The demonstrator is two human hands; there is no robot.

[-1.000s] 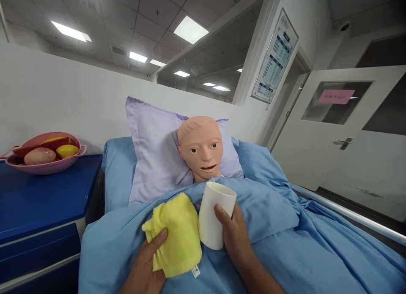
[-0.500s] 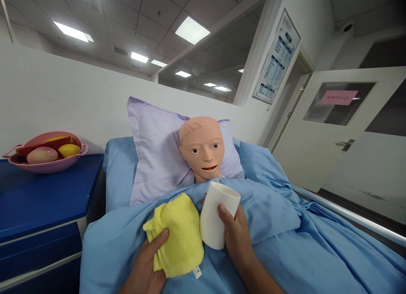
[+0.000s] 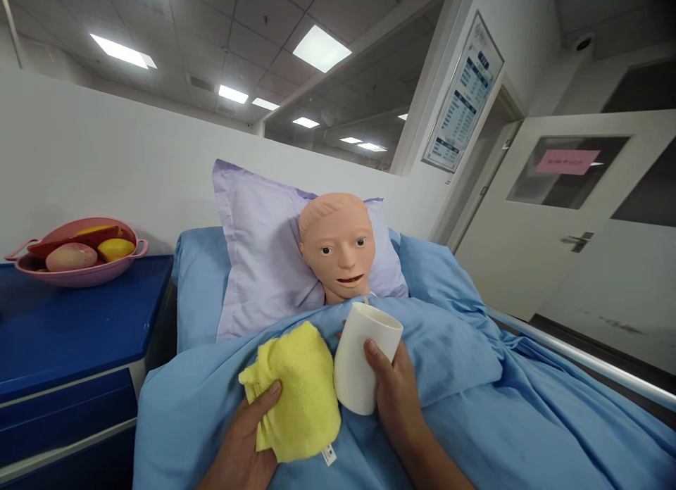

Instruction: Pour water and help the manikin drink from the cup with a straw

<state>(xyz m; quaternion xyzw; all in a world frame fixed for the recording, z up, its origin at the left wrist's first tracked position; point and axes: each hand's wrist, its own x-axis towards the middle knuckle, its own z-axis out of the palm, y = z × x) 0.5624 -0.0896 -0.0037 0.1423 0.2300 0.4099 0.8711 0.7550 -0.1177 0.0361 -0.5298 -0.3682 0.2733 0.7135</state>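
Observation:
My left hand [image 3: 252, 426] is closed on a folded yellow towel [image 3: 300, 395], thumb on top and the other fingers hidden beneath it. A small white label hangs from the towel's lower edge. In my right hand [image 3: 396, 384] is a white cup [image 3: 364, 363], tilted a little, its open rim up; the inside is mostly out of sight. Cup and towel are side by side, almost touching, above the blue quilt [image 3: 459, 434]. Beyond them a manikin [image 3: 343, 250] lies with its head on a lilac pillow [image 3: 264, 265], mouth slightly open, covered to the neck.
On the left a blue bedside cabinet [image 3: 79, 335] bears a pink basket [image 3: 100, 273] of fruit. A metal bed rail [image 3: 581, 356] runs down the right side. Farther right is a door [image 3: 528, 250] with a pink sign. A white wall [image 3: 105, 145] stands behind the bed.
Almost nothing differs. The view has shifted very slightly; both hands keep their hold on the towel and the cup in about the same place.

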